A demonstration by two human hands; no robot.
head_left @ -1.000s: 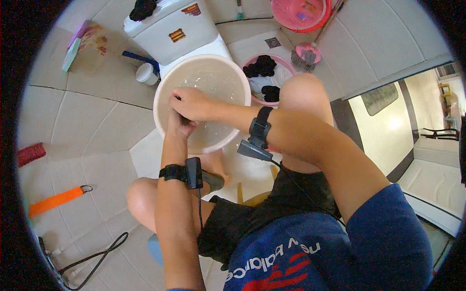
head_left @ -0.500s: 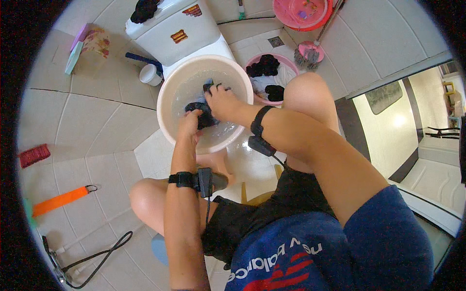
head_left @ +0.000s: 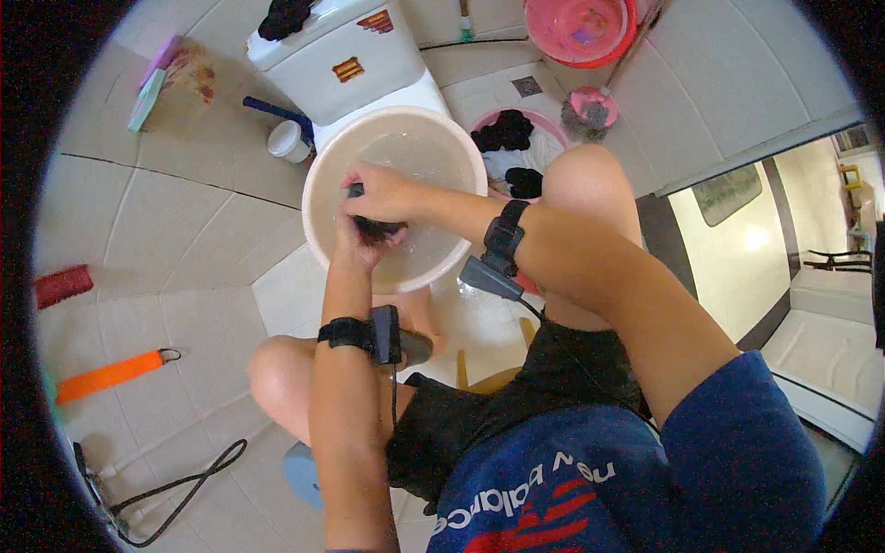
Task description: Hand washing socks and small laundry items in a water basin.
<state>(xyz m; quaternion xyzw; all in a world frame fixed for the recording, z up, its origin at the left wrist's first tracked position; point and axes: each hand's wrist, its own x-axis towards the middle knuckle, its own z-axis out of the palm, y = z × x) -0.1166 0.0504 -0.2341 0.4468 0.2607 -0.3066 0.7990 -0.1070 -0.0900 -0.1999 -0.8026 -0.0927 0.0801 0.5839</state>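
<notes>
A cream basin (head_left: 472, 175) of water sits in front of the toilet, and both of my hands are over it. A small wet dark cloth (head_left: 376, 228), bunched up, is squeezed between them; whether it is a sock or another garment I cannot tell. My left hand (head_left: 362, 245) cups it from below, fingers curled. From above, my right hand (head_left: 385, 194) closes round its upper end, partly hiding it. Black straps with small boxes circle both wrists.
Behind the basin stands the white toilet (head_left: 318, 78), dark cloth on its tank. A pink tub (head_left: 553, 124) holds black and white laundry at right. A white tub (head_left: 288, 141) is beside the toilet. A red basin (head_left: 604, 57) leans at the back; a hose (head_left: 198, 479) loops at lower left.
My right hand has moved left, close to my left hand. The dark cloth, spread in the water before, is now gathered between both hands.
</notes>
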